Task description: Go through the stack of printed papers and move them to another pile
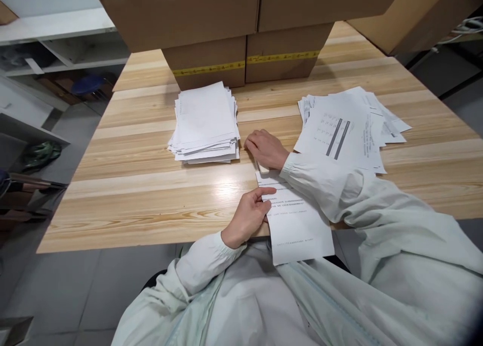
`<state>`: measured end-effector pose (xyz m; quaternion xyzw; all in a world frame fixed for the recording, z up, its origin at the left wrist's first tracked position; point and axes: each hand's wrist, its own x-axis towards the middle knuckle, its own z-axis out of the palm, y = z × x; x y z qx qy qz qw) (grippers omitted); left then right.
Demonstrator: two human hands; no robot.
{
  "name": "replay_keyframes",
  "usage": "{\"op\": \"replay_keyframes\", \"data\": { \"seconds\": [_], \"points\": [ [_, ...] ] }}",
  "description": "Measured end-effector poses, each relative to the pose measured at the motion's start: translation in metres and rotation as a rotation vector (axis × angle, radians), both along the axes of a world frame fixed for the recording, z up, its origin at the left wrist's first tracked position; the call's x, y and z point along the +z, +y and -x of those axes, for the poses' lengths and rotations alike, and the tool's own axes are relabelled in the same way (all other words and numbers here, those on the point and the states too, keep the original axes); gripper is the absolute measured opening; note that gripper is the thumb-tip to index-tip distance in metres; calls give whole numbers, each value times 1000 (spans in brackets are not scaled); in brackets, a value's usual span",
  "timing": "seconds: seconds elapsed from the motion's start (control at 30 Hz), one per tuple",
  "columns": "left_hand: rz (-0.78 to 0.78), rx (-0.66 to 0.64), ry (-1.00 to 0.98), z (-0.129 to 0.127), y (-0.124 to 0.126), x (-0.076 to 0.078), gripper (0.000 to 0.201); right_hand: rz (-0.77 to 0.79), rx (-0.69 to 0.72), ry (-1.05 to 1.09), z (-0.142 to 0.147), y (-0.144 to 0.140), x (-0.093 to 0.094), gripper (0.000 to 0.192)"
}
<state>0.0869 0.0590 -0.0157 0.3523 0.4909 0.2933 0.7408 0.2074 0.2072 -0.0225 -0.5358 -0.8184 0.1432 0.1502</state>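
A printed sheet of paper (302, 230) lies over the table's front edge, its near end overhanging my lap. My left hand (249, 215) pinches the sheet's left edge, thumb and index finger on top. Just beyond the sheet's far end, my right hand (266, 148) is curled down low over the table. A small pale object (263, 169) pokes out beneath that hand; most of it is hidden, so its kind cannot be told. To the left stands a stack of white paper (206, 117). Beyond my right forearm spreads a looser pile of printed sheets (339, 129).
Cardboard boxes (211, 61) with yellow tape are stacked at the back of the wooden table (151, 195), the upper ones jutting forward. Another carton (403, 18) stands at the back right. White shelving (75, 23) and a blue stool (88, 84) are off to the left.
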Motion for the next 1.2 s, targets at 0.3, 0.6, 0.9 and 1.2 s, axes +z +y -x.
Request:
{"op": "replay_keyframes", "data": {
  "seconds": [0.3, 0.6, 0.9, 1.2],
  "points": [
    [-42, -15, 53, 1, 1, -2, 42, -136, 45, -137, 5, -15, -7, 36],
    [-19, -20, 15, 0, 0, -3, 44, -253, 76, -195, 6, -17, -13, 38],
    [-158, -16, 50, 1, -3, -7, 37, -319, 69, -152, 5, -18, 1, 45],
    [-547, -11, 220, 30, -52, 11, 20, -238, -209, 270, -75, -106, 45, 37]
  ]
}}
